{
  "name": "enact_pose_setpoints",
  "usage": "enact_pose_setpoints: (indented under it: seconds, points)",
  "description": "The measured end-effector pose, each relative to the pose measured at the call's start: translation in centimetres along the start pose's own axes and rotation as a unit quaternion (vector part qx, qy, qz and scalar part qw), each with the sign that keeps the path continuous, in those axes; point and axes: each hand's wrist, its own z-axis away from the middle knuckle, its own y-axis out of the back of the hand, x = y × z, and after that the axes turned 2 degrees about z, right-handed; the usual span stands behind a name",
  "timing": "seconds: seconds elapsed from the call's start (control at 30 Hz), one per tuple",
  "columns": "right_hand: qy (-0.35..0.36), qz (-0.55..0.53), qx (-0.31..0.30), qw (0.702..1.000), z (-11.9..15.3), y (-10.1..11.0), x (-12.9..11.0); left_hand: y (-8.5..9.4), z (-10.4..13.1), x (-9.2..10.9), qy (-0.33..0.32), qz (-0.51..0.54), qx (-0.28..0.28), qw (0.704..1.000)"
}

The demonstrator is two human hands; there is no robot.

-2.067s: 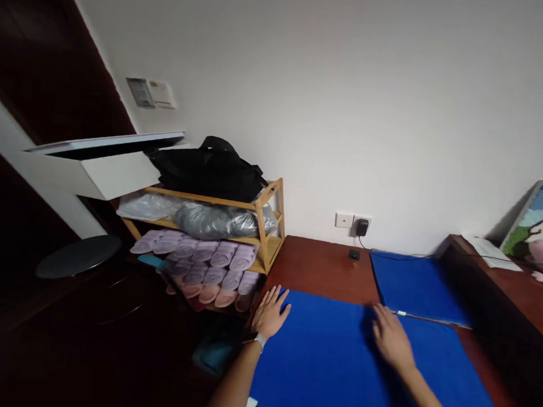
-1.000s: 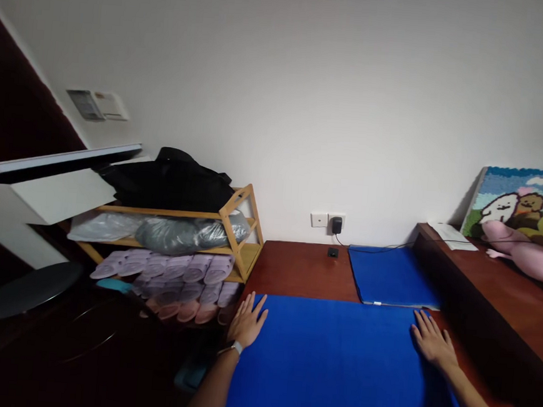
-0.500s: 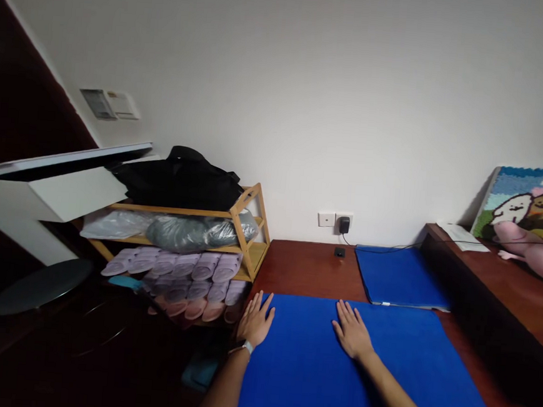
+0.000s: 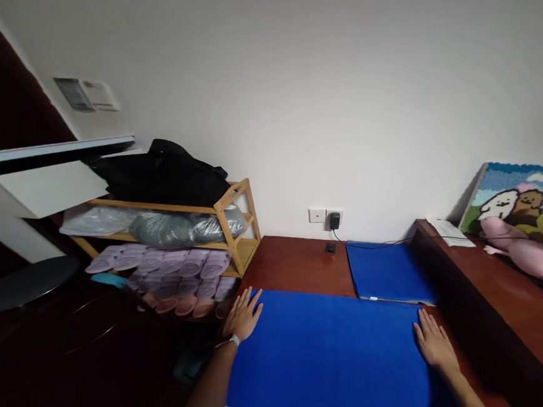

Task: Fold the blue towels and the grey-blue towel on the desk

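A blue cloth (image 4: 334,359) lies spread flat on the reddish-brown wooden table (image 4: 299,265). My left hand (image 4: 242,317) rests open at its far left corner, fingers spread, with a pale band on the wrist. At the far right corner, my right hand (image 4: 436,343) lies flat and open, fingers stretched forward over the cloth's edge. Neither hand grips anything. Behind the spread cloth, a second blue cloth (image 4: 388,272), smaller in outline and apparently folded, lies near the wall with a small white tag on its front edge.
Left stands a wooden rack (image 4: 234,226) with several slippers (image 4: 186,263) and a black bag (image 4: 165,173). A black plug (image 4: 334,221) sits in the wall socket, its cable running right. On the raised ledge are a pink plush toy (image 4: 522,245) and a picture (image 4: 526,192).
My right hand has slid right across the cloth, from its middle to its far right corner. My left hand stays at the left corner. The view has shifted slightly right.
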Motion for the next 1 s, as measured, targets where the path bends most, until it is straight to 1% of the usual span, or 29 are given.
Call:
enact_pose_setpoints:
  seconds: [0.1, 0.17, 0.23, 0.27, 0.3, 0.37, 0.43, 0.5, 0.53, 0.57, 0.6, 0.63, 0.67, 0.7, 0.73, 0.77, 0.8, 0.87, 0.93, 1.0]
  points:
    - [-0.006, 0.008, 0.008, 1.000, -0.1, -0.3, 0.1, 0.2, 0.1, 0.2, 0.003, -0.005, -0.004, 1.000]
    - [-0.014, 0.010, 0.010, 1.000, -0.2, 0.1, -0.3, 0.3, 0.1, 0.2, 0.004, -0.007, -0.009, 1.000]
    - [-0.022, 0.020, 0.022, 0.999, -0.1, 0.9, -1.9, 0.3, 0.2, 0.2, 0.003, -0.008, -0.014, 1.000]
    - [-0.021, 0.027, 0.033, 0.999, 0.0, 1.2, -3.4, 0.3, 0.2, 0.1, 0.002, -0.009, -0.015, 1.000]
    - [-0.010, 0.034, 0.044, 0.998, 0.3, 1.4, -5.4, 0.2, 0.2, 0.1, 0.001, -0.008, -0.015, 1.000]
    - [0.040, 0.041, 0.057, 0.997, 1.0, 1.1, -10.7, 0.0, 0.2, 0.0, 0.001, -0.007, -0.012, 1.000]
    - [0.111, 0.034, 0.031, 0.993, 1.8, -0.3, -17.1, -0.2, 0.2, -0.1, 0.002, -0.008, -0.011, 1.000]
    - [0.168, 0.025, 0.010, 0.985, 2.4, -2.3, -23.5, -0.4, 0.1, -0.2, 0.003, -0.009, -0.010, 1.000]
    - [0.199, 0.020, -0.003, 0.980, 2.6, -3.3, -26.3, -0.4, 0.1, -0.2, 0.003, -0.008, -0.009, 1.000]
    - [0.229, 0.014, -0.021, 0.973, 2.8, -4.2, -28.7, -0.4, 0.1, -0.2, 0.003, -0.007, -0.008, 1.000]
    - [0.245, 0.013, -0.039, 0.969, 2.9, -4.9, -30.5, -0.4, 0.1, -0.2, 0.002, -0.006, -0.007, 1.000]
    - [0.255, 0.013, -0.057, 0.965, 2.9, -5.4, -31.7, -0.4, 0.1, -0.2, 0.002, -0.004, -0.006, 1.000]
    - [0.257, 0.016, -0.071, 0.964, 3.0, -5.7, -32.2, -0.4, 0.1, -0.2, 0.002, -0.003, -0.006, 1.000]
    - [0.252, 0.021, -0.079, 0.964, 3.1, -5.8, -32.1, -0.3, 0.1, -0.2, 0.003, -0.002, -0.006, 1.000]
    - [0.243, 0.027, -0.082, 0.966, 3.1, -5.7, -31.3, -0.3, 0.1, -0.2, 0.003, -0.001, -0.007, 1.000]
    - [0.231, 0.033, -0.079, 0.969, 3.1, -5.5, -29.8, -0.3, 0.1, -0.2, 0.004, -0.001, -0.009, 1.000]
    - [0.215, 0.041, -0.072, 0.973, 3.0, -5.1, -27.8, -0.2, 0.0, -0.2, 0.005, -0.001, -0.010, 1.000]
    - [0.175, 0.059, -0.055, 0.981, 2.6, -4.1, -22.3, -0.2, 0.0, -0.2, 0.006, -0.001, -0.008, 1.000]
    - [0.122, 0.083, -0.041, 0.988, 2.0, -2.9, -15.9, -0.4, -0.1, -0.3, 0.006, -0.002, -0.003, 1.000]
    - [0.052, 0.107, -0.028, 0.992, 1.2, -1.7, -9.6, -0.6, -0.2, -0.5, 0.005, -0.002, 0.000, 1.000]
